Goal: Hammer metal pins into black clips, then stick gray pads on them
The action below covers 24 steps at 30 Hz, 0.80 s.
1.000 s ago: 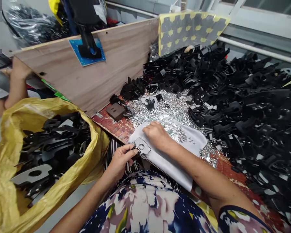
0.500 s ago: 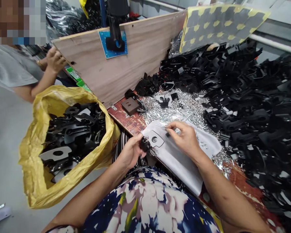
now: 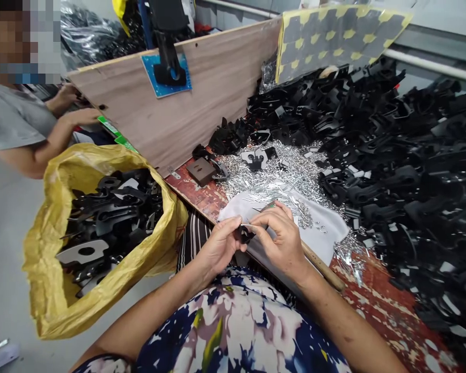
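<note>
Close above the front edge of the bench, my left hand (image 3: 221, 246) grips a small black plastic part (image 3: 244, 234) between thumb and fingers. My right hand (image 3: 281, 238) pinches a thin metal pin (image 3: 250, 225) against that part; its fingertips hide where the two meet. Below the right hand runs a tool with a wooden handle (image 3: 322, 265), its dark head partly hidden behind the fingers. A pale grey cloth (image 3: 328, 246) lies under it, with loose pins (image 3: 264, 196) on its far side.
A yellow sack (image 3: 33, 259) of black parts stands at left. Silvery pins (image 3: 291, 155) and a heap of black parts (image 3: 373, 129) cover the bench behind and right. A brown block (image 3: 201, 171) sits by the wooden board (image 3: 225, 77). Another person's arm (image 3: 54, 140) is beyond it.
My right hand has come left from over the cloth to the black part, which my left hand has turned. The wooden handle now shows below the right forearm.
</note>
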Available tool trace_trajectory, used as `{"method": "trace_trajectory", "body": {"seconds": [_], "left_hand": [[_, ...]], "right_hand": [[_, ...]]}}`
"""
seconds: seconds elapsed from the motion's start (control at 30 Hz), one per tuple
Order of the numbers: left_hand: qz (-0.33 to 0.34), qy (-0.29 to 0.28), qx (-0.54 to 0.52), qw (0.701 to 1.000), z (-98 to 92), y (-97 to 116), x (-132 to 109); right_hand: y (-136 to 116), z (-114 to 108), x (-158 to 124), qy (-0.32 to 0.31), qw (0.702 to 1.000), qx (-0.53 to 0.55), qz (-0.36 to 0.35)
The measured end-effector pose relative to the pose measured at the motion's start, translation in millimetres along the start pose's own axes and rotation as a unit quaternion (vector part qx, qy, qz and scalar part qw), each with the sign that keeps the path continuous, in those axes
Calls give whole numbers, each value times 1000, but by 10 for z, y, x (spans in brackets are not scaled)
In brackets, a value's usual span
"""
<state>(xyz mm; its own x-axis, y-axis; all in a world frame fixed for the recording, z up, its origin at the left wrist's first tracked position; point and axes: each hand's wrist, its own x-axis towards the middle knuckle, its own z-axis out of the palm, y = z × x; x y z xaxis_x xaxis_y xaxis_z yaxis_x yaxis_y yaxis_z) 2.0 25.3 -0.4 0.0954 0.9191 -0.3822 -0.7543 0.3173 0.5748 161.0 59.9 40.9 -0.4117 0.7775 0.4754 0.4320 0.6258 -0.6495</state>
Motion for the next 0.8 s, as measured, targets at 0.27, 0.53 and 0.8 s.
{"method": "trace_trajectory", "body": {"seconds": [0.27,0.53,0.8], "left_hand": [[-13,16,11,1000,-44,3,22],[-32,24,-1,999,-61,-18,20],[-62,24,-30,997,-21,-21,16]], "right_hand": [[12,48,-30,-45,995,-71,-47],[4,-22,-27,-39,996,-56,-51],[85,130,-74,29,990,110,88]]}}
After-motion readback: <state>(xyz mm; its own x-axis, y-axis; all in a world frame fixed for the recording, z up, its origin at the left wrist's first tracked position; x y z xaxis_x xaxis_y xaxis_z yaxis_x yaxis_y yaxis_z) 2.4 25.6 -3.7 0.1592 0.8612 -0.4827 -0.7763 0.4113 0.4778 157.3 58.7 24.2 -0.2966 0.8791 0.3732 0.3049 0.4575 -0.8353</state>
